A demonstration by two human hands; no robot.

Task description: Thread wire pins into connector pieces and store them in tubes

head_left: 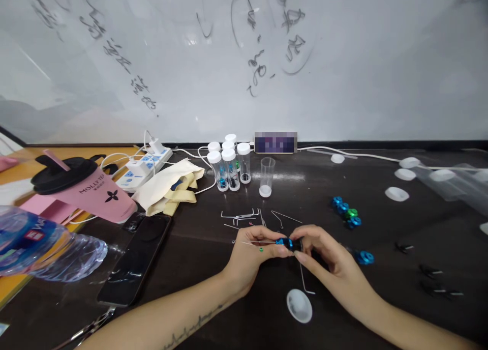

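Between both hands is a small blue-and-black cylindrical part (285, 243), held level above the table. My left hand (253, 245) pinches its blue end between thumb and fingers, with thin metal rods pointing left from there. My right hand (324, 253) grips the black end, its fingertips partly hiding it. A bent metal rod (303, 279) extends below the right fingertips; whether it is held or lies on the table I cannot tell. Just under the left hand's fingers shows a tiny green ring (261, 250). A white cap (299, 305) lies below the hands.
Capped clear tubes (229, 169) and an open tube (267, 177) stand behind. Bent rods (240, 215) lie beyond the hands. Blue and green metal parts (346, 211) and black parts (430, 271) lie right. A phone (135, 261), water bottle (46, 243) and pink cup (91, 190) occupy the left.
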